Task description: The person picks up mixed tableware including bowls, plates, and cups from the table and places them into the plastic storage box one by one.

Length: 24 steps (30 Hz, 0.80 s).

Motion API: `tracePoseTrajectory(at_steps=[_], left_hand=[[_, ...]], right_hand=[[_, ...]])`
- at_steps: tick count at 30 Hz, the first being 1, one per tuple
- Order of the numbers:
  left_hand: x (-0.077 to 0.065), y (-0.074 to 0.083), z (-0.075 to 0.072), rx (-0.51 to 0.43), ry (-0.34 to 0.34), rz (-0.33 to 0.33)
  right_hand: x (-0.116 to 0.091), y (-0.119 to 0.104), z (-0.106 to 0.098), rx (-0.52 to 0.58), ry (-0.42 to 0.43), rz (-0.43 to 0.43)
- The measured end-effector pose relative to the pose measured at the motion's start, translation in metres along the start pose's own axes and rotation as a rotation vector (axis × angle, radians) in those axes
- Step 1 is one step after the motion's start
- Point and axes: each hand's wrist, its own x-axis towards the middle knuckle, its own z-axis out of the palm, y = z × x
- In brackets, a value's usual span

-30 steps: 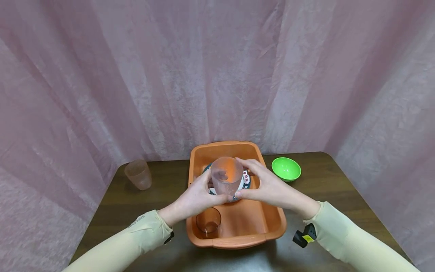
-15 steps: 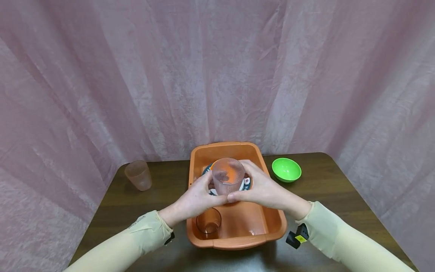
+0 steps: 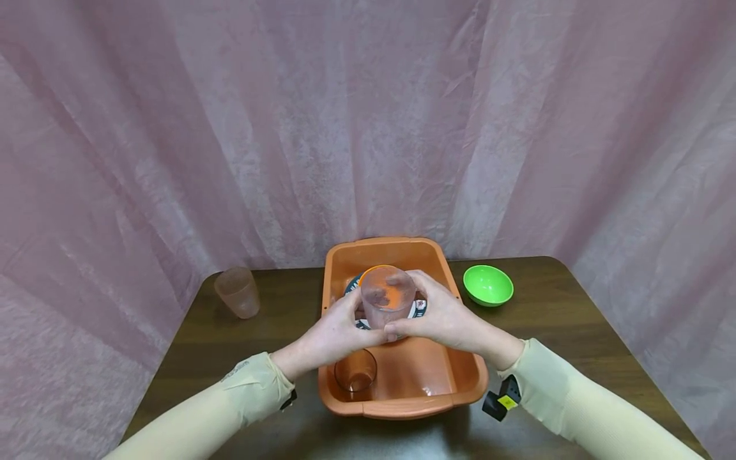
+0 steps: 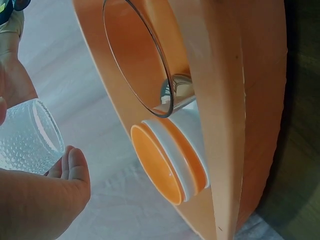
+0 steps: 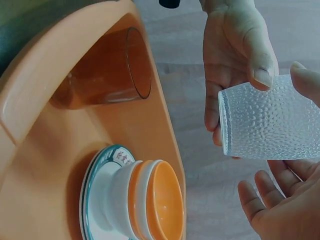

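Note:
Both hands hold a clear cup with a pebbled surface [image 3: 388, 306] above the orange basin. My left hand [image 3: 338, 327] grips its left side, thumb across the front. From the right, my right hand [image 3: 443, 321] curves round the same cup, its thumb meeting the left thumb at the front. The pebbled texture shows well on the cup [image 5: 265, 120] in the right wrist view. Below, inside the basin, stacked white and orange bowls [image 5: 165, 200] sit on a plate with a dark green patterned rim [image 5: 95, 175]. A smooth clear glass [image 3: 355, 374] stands in the basin's near left corner.
The orange basin [image 3: 402, 409] stands at the middle of a dark wooden table [image 3: 552, 306]. Another frosted cup [image 3: 238, 294] is at the table's back left. A bright green bowl [image 3: 489, 285] lies to the right of the basin. A pink curtain [image 3: 368, 128] hangs behind.
The right hand has shifted slightly left and closer round the cup, its fingers now further behind it. The cup stays at about the same place over the basin.

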Motion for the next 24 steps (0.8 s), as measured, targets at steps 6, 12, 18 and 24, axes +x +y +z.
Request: tracePoseTrajectory(at_steps=[6, 12, 18, 24], left_hand=[[0.0, 0.001, -0.001, -0.016, -0.02, -0.005], [-0.004, 0.0, -0.005, 0.011, -0.052, -0.015], [-0.016, 0.003, -0.016, 0.162, -0.05, -0.071], [-0.036, 0.004, -0.032, 0.423, -0.075, -0.022]], right_hand=[[0.001, 0.0, 0.001, 0.014, -0.002, 0.01], [0.001, 0.0, -0.001, 0.049, -0.025, 0.009], [-0.001, 0.001, -0.007, 0.067, -0.023, 0.046], [-0.003, 0.009, -0.014, 0.001, -0.041, 0.043]])
